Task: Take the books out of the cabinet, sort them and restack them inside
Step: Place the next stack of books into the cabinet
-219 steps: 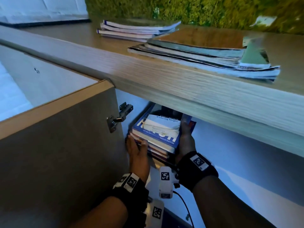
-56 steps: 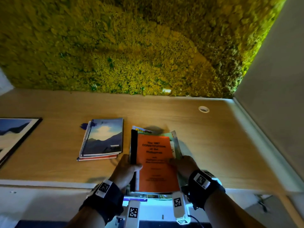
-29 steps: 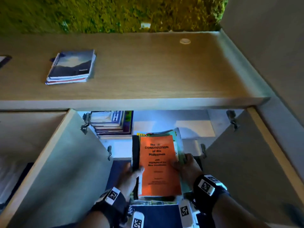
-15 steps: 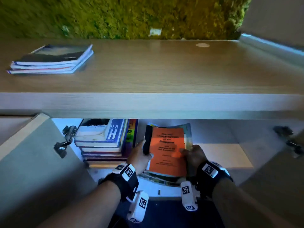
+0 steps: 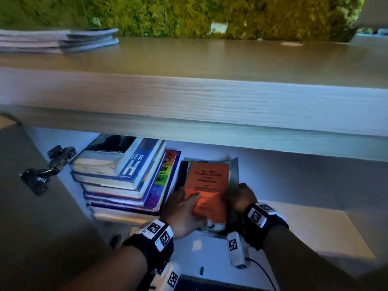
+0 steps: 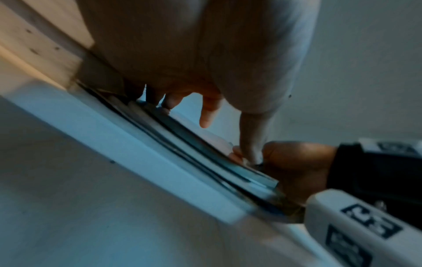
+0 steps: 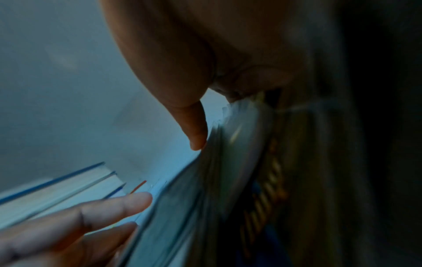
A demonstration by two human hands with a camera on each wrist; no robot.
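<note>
A thin stack of books topped by an orange booklet (image 5: 206, 181) lies on the white cabinet shelf (image 5: 294, 223), just right of a taller pile of thick books (image 5: 126, 175) with a blue book on top. My left hand (image 5: 182, 208) lies on the orange cover with straight fingers (image 6: 207, 115) touching the stack (image 6: 205, 159). My right hand (image 5: 239, 196) grips the stack's right edge, thumb (image 7: 196, 133) on top and fingers curled round the edge of the stack (image 7: 205, 189). The thick pile's page edges (image 7: 57, 195) show beyond.
The wooden cabinet top (image 5: 189, 101) overhangs the opening. A few magazines (image 5: 63, 42) lie on it at the far left, before a moss wall (image 5: 189, 15). The open left door (image 5: 31, 217) with its hinge (image 5: 48, 169) stands left of the books. Bare shelf lies to the right.
The orange-topped stack went from the cabinet top down into the cabinet and now lies on the shelf. My left hand left the spine and flattened on the cover.
</note>
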